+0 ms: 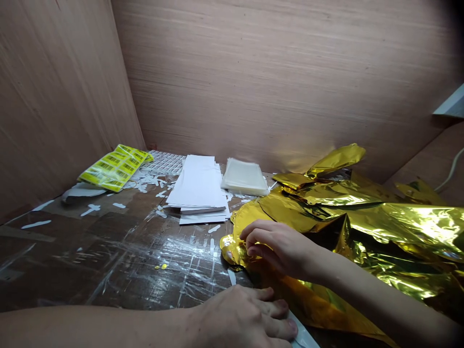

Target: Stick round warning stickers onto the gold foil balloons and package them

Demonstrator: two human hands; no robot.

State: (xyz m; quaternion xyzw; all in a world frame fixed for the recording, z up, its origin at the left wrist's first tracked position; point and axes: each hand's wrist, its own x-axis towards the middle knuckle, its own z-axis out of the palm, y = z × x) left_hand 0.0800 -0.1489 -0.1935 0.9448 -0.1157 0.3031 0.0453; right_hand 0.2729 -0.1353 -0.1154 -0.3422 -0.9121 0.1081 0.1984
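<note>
Dim corners, glare on gold foil, dark shadows

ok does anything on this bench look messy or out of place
Yes. Small white paper scraps lie scattered over the tabletop, mostly at the left and back, like unswept offcuts. The white sheets are stacked unevenly, with lower ones jutting out. The gold foil is crumpled in a loose heap at the right.

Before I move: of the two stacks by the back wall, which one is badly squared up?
The white stack, left of the clear one. Its lower sheets jut out at front and right; the clear one's edges line up better.
</note>
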